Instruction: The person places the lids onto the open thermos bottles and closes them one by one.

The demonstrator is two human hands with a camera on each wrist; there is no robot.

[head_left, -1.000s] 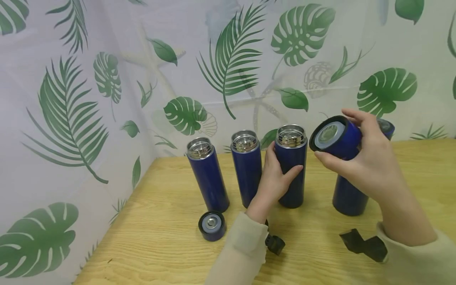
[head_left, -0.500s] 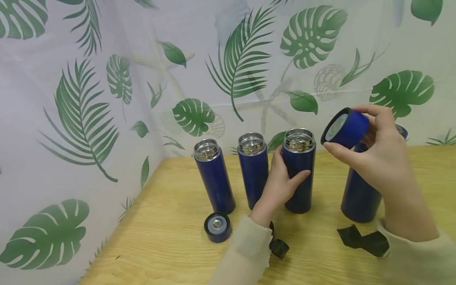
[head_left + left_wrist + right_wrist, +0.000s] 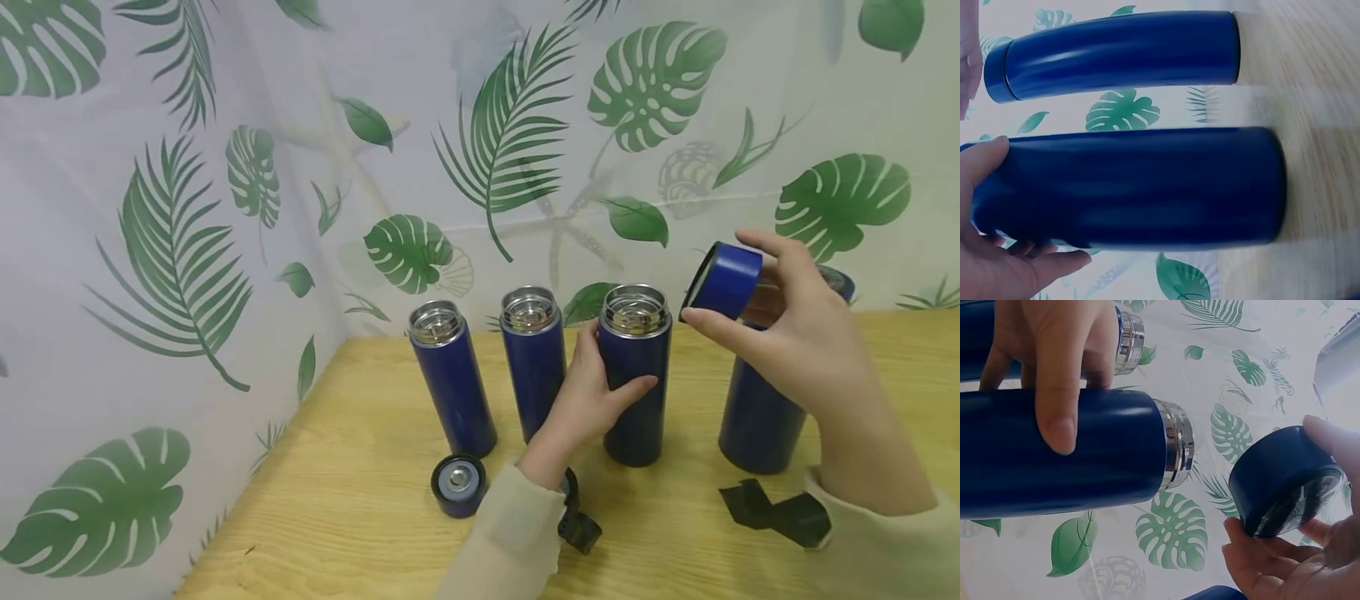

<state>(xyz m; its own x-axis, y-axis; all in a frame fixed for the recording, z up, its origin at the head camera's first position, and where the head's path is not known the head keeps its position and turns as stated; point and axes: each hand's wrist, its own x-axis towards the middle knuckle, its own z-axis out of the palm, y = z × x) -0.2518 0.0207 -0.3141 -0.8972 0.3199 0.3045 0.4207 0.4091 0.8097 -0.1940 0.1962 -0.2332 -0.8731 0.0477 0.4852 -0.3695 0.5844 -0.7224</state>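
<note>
Four blue flasks stand in a row on the wooden table (image 3: 360,467). My left hand (image 3: 592,400) grips the third flask (image 3: 637,417) round its body; its steel mouth (image 3: 634,310) has no cap on it. My right hand (image 3: 787,333) holds a blue cap (image 3: 723,282) tilted in the air, just right of that mouth. The left wrist view shows the gripped flask (image 3: 1135,187) in my left hand (image 3: 997,262). In the right wrist view the cap (image 3: 1282,481) sits in my right hand's fingertips (image 3: 1297,562) beside the flask (image 3: 1085,456).
Two more uncapped flasks (image 3: 453,383) (image 3: 534,367) stand left of the gripped one. A capped flask (image 3: 757,425) stands behind my right hand. A loose cap (image 3: 458,485) lies upside down near the front. Black wrist straps (image 3: 776,512) (image 3: 577,525) hang over the table. A leaf-print sheet (image 3: 187,250) backs it.
My right hand has turned the cap so that its open inside shows less. The left hand keeps its grip on the third flask.
</note>
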